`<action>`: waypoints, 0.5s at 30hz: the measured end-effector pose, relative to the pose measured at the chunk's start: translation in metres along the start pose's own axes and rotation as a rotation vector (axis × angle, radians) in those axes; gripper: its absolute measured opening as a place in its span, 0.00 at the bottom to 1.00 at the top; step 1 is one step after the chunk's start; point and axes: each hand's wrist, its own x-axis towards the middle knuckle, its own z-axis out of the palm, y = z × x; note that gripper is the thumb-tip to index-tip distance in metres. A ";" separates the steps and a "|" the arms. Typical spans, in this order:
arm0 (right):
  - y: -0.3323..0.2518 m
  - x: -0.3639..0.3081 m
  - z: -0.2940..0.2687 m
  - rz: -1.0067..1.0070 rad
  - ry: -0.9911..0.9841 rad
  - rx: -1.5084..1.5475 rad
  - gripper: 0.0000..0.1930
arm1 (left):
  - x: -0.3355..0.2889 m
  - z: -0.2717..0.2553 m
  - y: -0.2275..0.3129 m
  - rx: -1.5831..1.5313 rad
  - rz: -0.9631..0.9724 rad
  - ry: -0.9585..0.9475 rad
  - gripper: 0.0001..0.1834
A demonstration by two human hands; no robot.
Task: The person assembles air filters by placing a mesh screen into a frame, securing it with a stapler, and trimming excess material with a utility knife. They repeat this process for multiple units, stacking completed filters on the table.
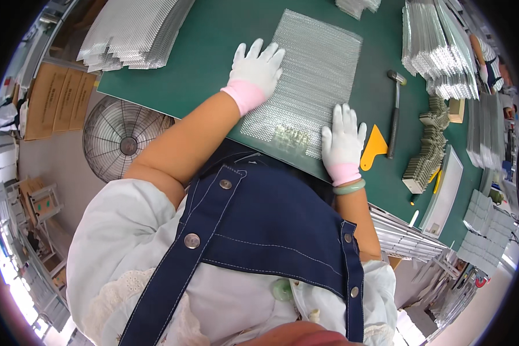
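A sheet of silvery expanded metal mesh (317, 63) lies flat on the green tabletop (213, 40) in front of me. My left hand (252, 72), in a white glove with a pink cuff, rests with spread fingers on the sheet's left edge. At its lower right corner, my right hand (343, 141) is laid flat along the edge, thumb apart from the fingers, in a matching glove. Neither hand grips anything. Just right of my right hand is a yellow plastic scraper (375, 147). Beyond it lies a hammer (394, 112) with a dark handle.
Stacked mesh sheets stand at the far left (135, 32) and far right (435, 49). Rows of small beige-grey pieces (427, 150) line the table's right side, near a white channel-shaped strip (446, 190). A round floor fan (124, 138) and cardboard boxes (60, 101) are left of the table.
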 end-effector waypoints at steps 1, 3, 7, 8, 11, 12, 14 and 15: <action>0.001 0.000 0.002 -0.009 -0.043 0.019 0.37 | 0.000 0.004 -0.004 0.032 0.052 -0.006 0.29; 0.005 0.000 0.003 -0.018 -0.125 0.049 0.39 | -0.001 0.006 -0.010 -0.066 0.078 -0.061 0.28; 0.009 0.014 -0.017 -0.057 -0.237 0.131 0.40 | 0.008 -0.020 -0.022 -0.079 0.140 -0.186 0.34; 0.020 0.027 -0.026 -0.101 -0.299 0.205 0.38 | 0.016 -0.031 -0.022 -0.093 0.158 -0.233 0.36; 0.089 0.074 -0.044 0.011 -0.427 0.858 0.26 | 0.043 -0.060 -0.009 0.058 0.177 -0.455 0.42; 0.101 0.106 -0.070 0.045 -0.128 0.879 0.22 | 0.045 -0.057 -0.008 0.104 0.178 -0.479 0.43; 0.141 0.170 -0.109 0.422 0.219 0.633 0.21 | 0.055 -0.058 -0.003 0.162 0.164 -0.549 0.44; 0.173 0.196 -0.111 0.492 0.521 0.512 0.22 | 0.060 -0.061 0.001 0.174 0.162 -0.595 0.45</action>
